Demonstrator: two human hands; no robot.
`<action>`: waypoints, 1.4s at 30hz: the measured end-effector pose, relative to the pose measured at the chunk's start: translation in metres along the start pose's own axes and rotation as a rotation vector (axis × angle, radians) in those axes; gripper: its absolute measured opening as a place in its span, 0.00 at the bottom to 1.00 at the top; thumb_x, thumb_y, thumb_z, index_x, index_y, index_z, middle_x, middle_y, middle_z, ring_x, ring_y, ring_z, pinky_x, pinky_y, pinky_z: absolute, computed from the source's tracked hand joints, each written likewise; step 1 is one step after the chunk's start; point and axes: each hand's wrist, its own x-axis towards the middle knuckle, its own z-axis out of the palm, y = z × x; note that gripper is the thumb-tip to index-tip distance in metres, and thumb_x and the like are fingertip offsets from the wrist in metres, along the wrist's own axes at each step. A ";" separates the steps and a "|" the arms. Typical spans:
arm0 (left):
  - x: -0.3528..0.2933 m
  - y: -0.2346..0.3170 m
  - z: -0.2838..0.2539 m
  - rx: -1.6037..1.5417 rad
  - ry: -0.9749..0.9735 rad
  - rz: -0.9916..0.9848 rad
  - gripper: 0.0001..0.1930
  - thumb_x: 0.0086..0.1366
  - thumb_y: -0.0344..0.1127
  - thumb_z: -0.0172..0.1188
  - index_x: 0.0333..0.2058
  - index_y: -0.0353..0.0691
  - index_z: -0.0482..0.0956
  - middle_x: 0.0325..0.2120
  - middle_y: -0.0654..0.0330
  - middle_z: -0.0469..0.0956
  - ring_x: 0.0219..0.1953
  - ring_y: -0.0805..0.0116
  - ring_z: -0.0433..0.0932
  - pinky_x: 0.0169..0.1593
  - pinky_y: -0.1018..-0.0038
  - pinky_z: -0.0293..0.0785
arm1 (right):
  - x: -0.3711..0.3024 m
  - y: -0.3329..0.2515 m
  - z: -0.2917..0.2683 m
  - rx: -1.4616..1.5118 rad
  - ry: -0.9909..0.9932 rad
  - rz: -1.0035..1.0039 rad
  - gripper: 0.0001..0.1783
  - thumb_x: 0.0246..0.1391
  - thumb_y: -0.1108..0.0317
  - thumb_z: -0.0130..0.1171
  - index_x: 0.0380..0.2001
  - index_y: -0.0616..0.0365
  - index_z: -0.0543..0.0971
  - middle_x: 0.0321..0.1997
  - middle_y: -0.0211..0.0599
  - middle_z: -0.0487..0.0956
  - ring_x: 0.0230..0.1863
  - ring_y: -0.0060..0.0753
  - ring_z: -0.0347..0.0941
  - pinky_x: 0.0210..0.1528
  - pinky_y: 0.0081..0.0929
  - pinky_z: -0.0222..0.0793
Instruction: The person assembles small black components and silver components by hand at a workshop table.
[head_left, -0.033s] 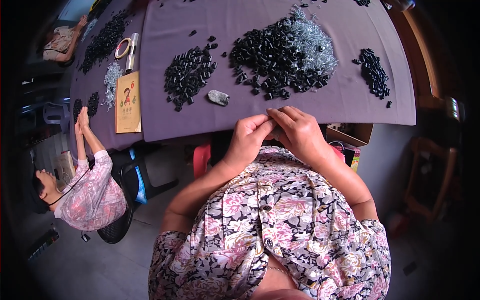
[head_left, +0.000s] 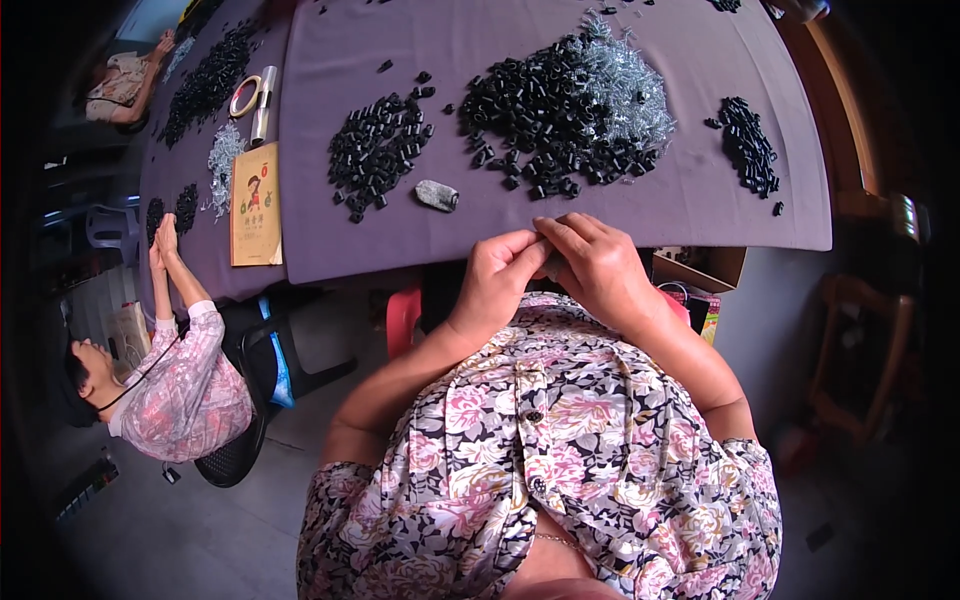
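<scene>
My left hand [head_left: 498, 272] and my right hand [head_left: 598, 262] meet just off the table's near edge, in front of my body. Their fingers are pinched together, and whatever lies between them is hidden. Beyond them a big heap of short black tubes [head_left: 535, 125] spreads over the cloth-covered table [head_left: 380, 250]. Small clear plastic pieces [head_left: 630, 85] cover its right side. To the left sits a smaller pile of black tubes [head_left: 375, 150], with a grey, stone-like lump [head_left: 437, 195] beside it. A narrow pile of black pieces [head_left: 748, 148] lies far right.
A co-worker [head_left: 185, 385] sits at the adjoining table on the left, hands together near black pieces. A yellow booklet [head_left: 257, 205], a tape roll [head_left: 245, 97] and a silvery cylinder [head_left: 263, 105] lie there. An open cardboard box [head_left: 705, 268] is under the table edge at right.
</scene>
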 end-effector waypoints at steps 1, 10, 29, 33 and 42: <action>-0.001 -0.001 0.001 0.036 0.026 0.037 0.12 0.74 0.33 0.50 0.40 0.29 0.79 0.33 0.63 0.80 0.37 0.79 0.77 0.43 0.80 0.75 | 0.001 0.000 0.000 0.001 -0.003 0.004 0.28 0.36 0.78 0.64 0.48 0.64 0.77 0.36 0.44 0.77 0.37 0.50 0.77 0.38 0.39 0.75; 0.003 0.000 0.003 -0.121 0.045 -0.004 0.11 0.71 0.29 0.49 0.39 0.31 0.79 0.33 0.63 0.80 0.35 0.78 0.79 0.42 0.79 0.76 | 0.002 -0.003 0.000 -0.005 0.005 0.014 0.29 0.37 0.80 0.61 0.49 0.64 0.77 0.37 0.43 0.78 0.38 0.49 0.78 0.39 0.39 0.76; -0.003 -0.011 0.008 -0.249 0.089 -0.076 0.12 0.72 0.30 0.44 0.40 0.33 0.78 0.36 0.63 0.79 0.38 0.76 0.78 0.44 0.77 0.77 | -0.005 0.003 0.009 -0.196 -0.056 -0.065 0.29 0.40 0.69 0.66 0.50 0.64 0.76 0.38 0.38 0.78 0.36 0.41 0.76 0.36 0.34 0.75; -0.006 -0.017 0.010 -0.242 0.096 -0.038 0.12 0.72 0.29 0.45 0.41 0.32 0.78 0.36 0.63 0.79 0.38 0.76 0.79 0.44 0.77 0.77 | -0.008 0.003 0.010 -0.161 -0.072 -0.076 0.29 0.41 0.69 0.66 0.50 0.65 0.76 0.37 0.38 0.77 0.36 0.41 0.76 0.37 0.34 0.75; -0.010 -0.023 0.006 -0.244 0.079 -0.065 0.12 0.73 0.30 0.45 0.43 0.32 0.77 0.36 0.63 0.79 0.38 0.77 0.78 0.44 0.77 0.77 | -0.011 0.002 0.011 -0.109 -0.059 -0.073 0.29 0.39 0.70 0.66 0.50 0.66 0.76 0.39 0.40 0.78 0.37 0.43 0.77 0.38 0.34 0.76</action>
